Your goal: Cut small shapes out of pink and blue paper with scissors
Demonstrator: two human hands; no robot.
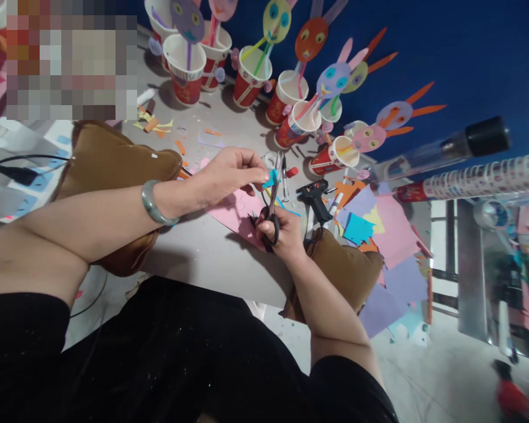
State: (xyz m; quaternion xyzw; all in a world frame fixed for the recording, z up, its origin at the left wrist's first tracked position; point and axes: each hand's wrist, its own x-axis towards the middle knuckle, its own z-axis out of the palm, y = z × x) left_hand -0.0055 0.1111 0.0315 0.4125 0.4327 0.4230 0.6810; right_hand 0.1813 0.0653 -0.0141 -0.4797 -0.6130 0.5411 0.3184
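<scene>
Blue paper scrap (272, 178) pinched in my left hand (233, 175), left of the glue gun (316, 198). Scissors (272, 205) gripped in my right hand (285, 230), on the gun's near-left side, long axis pointing away from me, blades (275, 183) at the scrap; contact unclear.

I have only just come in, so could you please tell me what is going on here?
A person in black is working with paper at a table. The left hand pinches a small piece of blue paper, and the right hand holds scissors with the blades right at it; whether they are biting is hard to tell. Pink paper lies below the hands, a glue gun lies nearby, and paper cups with paper faces stand behind.
</scene>
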